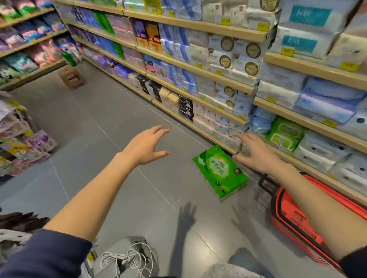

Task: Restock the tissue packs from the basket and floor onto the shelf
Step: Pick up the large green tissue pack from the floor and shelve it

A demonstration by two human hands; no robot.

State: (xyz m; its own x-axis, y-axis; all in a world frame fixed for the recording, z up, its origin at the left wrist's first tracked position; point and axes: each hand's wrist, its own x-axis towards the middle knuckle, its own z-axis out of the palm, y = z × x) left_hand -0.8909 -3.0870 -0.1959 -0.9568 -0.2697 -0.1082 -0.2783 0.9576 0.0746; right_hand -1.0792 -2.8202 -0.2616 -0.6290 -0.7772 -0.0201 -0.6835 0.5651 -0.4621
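A green tissue pack (220,172) lies flat on the grey floor beside the bottom shelf (225,144). Above its left side hovers my left hand (145,146), fingers spread and holding nothing. My right hand (255,151) hangs just above the pack's right corner, fingers apart and empty, close to the shelf edge. A red basket (295,216) stands on the floor at the right, partly hidden under my right forearm; its contents cannot be seen.
Wooden shelves (198,73) packed with tissue and wipe packs run along the right. A cardboard box (72,77) sits on the floor far up the aisle. Another rack of packets (14,142) stands at the left. A grey bag with white cord (125,265) lies near my knees.
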